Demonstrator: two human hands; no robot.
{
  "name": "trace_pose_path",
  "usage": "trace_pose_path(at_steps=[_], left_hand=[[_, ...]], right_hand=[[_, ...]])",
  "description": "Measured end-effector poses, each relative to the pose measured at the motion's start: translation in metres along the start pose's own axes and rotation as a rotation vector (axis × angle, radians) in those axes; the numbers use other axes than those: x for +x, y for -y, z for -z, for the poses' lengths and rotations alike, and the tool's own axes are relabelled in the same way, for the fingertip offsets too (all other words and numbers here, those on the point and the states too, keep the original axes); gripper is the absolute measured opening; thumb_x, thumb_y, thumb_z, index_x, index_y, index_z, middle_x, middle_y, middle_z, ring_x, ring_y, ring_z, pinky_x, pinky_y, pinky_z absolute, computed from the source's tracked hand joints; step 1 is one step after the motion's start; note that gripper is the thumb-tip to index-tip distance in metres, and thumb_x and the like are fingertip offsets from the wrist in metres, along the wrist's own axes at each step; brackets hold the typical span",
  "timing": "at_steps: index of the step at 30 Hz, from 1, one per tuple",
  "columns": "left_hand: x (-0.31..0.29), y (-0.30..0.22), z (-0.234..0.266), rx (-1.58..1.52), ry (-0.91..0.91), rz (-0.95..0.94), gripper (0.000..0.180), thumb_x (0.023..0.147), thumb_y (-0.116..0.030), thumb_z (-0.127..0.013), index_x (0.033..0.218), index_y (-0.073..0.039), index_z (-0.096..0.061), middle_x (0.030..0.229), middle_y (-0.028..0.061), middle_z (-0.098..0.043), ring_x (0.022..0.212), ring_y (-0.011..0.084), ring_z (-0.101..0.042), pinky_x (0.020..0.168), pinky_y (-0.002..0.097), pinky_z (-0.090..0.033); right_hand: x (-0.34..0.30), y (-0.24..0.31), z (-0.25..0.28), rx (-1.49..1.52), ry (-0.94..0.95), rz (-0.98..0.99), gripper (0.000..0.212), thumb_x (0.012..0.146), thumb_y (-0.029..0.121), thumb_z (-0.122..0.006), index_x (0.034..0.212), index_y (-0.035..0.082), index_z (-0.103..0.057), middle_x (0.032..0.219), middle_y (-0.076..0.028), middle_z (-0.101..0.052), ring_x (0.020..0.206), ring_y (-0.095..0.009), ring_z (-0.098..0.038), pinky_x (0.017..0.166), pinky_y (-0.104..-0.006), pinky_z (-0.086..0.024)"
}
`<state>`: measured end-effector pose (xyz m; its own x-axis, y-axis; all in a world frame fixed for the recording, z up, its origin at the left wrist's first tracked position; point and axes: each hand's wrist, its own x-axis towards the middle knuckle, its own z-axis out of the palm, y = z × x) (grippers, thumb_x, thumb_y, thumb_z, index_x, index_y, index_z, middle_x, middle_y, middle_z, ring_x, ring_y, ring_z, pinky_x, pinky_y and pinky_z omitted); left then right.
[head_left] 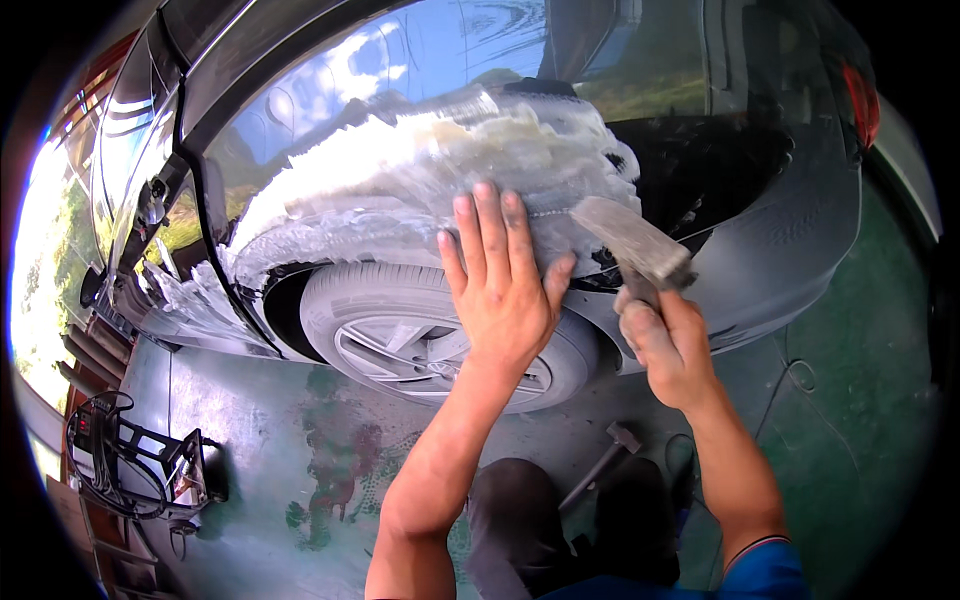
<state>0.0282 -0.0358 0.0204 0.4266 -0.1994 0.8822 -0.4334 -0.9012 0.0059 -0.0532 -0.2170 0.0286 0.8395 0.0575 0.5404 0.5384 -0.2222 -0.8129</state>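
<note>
My left hand (497,265) lies flat on the pale body filler (390,170) above the wheel arch, fingers stretched upward and thumb out to the right. Smeared, ragged-edged filler covers much of the dark car's rear fender. To the right, my right hand (665,340) is closed round the short handle of a dusty grey block-headed hand tool (632,240). Its long head slants up and left, near the filler's right end; whether it touches the panel I cannot tell. Below my left hand, the dusty wheel (400,345) is partly hidden by my forearm.
A hammer (605,465) is on the green floor (260,430) between my legs. At the lower left stands a black machine with coiled cables (130,460). A thin cable (775,400) runs along the floor at right. The red tail light (860,108) is at the upper right.
</note>
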Motion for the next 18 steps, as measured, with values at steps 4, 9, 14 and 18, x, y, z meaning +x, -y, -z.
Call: trace_pose_path(at_steps=[4, 9, 14, 18], left_hand=[[-0.02, 0.0, -0.003, -0.037, 0.014, -0.035, 0.077, 0.092, -0.04, -0.059, 0.151, 0.004, -0.034, 0.159, 0.0258, -0.028, 0.149, 0.0442, -0.022, 0.118, 0.0573, -0.014], [-0.022, -0.001, 0.0, -0.067, 0.031, -0.016, 0.073, 0.092, -0.04, -0.059, 0.149, 0.001, -0.04, 0.158, 0.0231, -0.033, 0.148, 0.0411, -0.027, 0.118, 0.0569, -0.017], [-0.022, -0.001, -0.001, -0.071, -0.008, -0.003, 0.067, 0.095, -0.045, -0.057, 0.146, -0.003, -0.048, 0.157, 0.0184, -0.037, 0.148, 0.036, -0.031, 0.117, 0.057, -0.019], [-0.025, 0.002, -0.003, -0.073, 0.012, -0.017, 0.067, 0.094, -0.044, -0.057, 0.146, -0.003, -0.049, 0.157, 0.018, -0.037, 0.147, 0.0356, -0.031, 0.117, 0.0573, -0.021]], right_hand=[[0.028, 0.018, -0.018, -0.019, 0.027, 0.051, 0.025, 0.102, 0.023, -0.055, 0.1, -0.001, -0.056, 0.069, -0.009, -0.059, 0.059, -0.016, -0.055, 0.058, -0.0307, -0.046], [0.045, 0.027, -0.025, -0.085, 0.031, 0.136, 0.026, 0.101, 0.024, -0.057, 0.1, -0.002, -0.056, 0.07, -0.012, -0.061, 0.061, -0.021, -0.061, 0.06, -0.0314, -0.048], [0.044, 0.03, -0.025, -0.143, 0.03, 0.211, 0.026, 0.1, 0.024, -0.059, 0.101, -0.002, -0.057, 0.069, -0.014, -0.061, 0.06, -0.024, -0.062, 0.059, -0.0332, -0.049], [0.047, 0.015, -0.028, -0.295, 0.065, 0.248, 0.028, 0.099, 0.026, -0.061, 0.102, -0.002, -0.058, 0.07, -0.016, -0.061, 0.061, -0.031, -0.064, 0.059, -0.0353, -0.048]])
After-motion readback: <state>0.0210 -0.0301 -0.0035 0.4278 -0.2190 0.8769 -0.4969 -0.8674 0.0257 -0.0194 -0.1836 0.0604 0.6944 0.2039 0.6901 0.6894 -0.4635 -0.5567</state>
